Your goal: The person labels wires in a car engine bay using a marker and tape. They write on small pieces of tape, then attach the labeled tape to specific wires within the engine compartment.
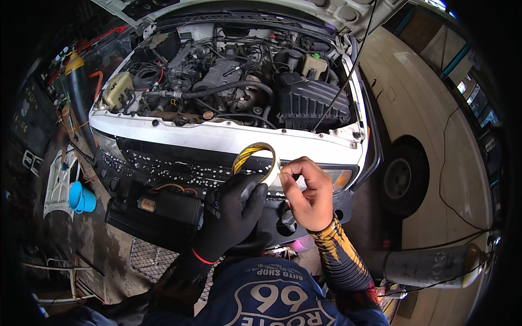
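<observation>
Saw a blue bucket (82, 199) and yellow-topped gas cylinder (79, 93) at left, a beige vehicle (418, 114) at right.

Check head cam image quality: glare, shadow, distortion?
Head view: fisheye bows straight edges and leaves the corners black; head view: glare washes out the white front panel behind the tape roll; head view: the gloved left hand is dark, low in detail; head view: windows at right look overexposed.

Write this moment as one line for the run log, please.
left hand: black-gloved, holds tape roll | right hand: bare, pinches at roll's right edge | ahead: white vehicle, hood raised, engine bay exposed
</observation>
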`<control>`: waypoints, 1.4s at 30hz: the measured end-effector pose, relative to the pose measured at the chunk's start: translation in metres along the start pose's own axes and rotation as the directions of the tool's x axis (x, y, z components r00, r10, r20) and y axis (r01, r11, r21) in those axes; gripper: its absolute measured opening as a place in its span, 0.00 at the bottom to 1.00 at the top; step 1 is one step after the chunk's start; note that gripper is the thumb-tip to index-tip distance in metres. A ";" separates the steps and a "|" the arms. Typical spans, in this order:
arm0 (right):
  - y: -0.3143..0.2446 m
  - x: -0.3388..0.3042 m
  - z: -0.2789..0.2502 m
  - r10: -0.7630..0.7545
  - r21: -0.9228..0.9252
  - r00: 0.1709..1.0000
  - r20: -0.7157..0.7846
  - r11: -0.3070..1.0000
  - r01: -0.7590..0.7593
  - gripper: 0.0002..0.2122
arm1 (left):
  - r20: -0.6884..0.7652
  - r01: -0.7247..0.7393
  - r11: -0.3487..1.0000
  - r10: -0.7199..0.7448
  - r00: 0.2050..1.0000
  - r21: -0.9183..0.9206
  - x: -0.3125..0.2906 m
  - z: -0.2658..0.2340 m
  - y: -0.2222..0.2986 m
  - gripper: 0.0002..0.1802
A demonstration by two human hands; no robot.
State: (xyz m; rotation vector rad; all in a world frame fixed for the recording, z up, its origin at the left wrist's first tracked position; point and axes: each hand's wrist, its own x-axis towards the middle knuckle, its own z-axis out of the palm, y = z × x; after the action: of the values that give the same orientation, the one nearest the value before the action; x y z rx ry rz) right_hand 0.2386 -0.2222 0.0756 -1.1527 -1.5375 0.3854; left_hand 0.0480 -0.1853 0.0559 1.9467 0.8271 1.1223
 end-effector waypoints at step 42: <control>-0.015 0.092 -0.057 -0.339 -0.101 0.804 0.489 0.893 0.438 0.21 | 0.685 0.696 0.108 -0.123 0.718 -0.710 0.020 -0.061 -0.054 0.24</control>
State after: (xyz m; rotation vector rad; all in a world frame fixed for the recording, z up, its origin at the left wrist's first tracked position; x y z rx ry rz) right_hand 0.2910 -0.1725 0.1576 -0.8968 -2.2339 0.2226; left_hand -0.0074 -0.1239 0.0412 0.6684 0.1999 0.4425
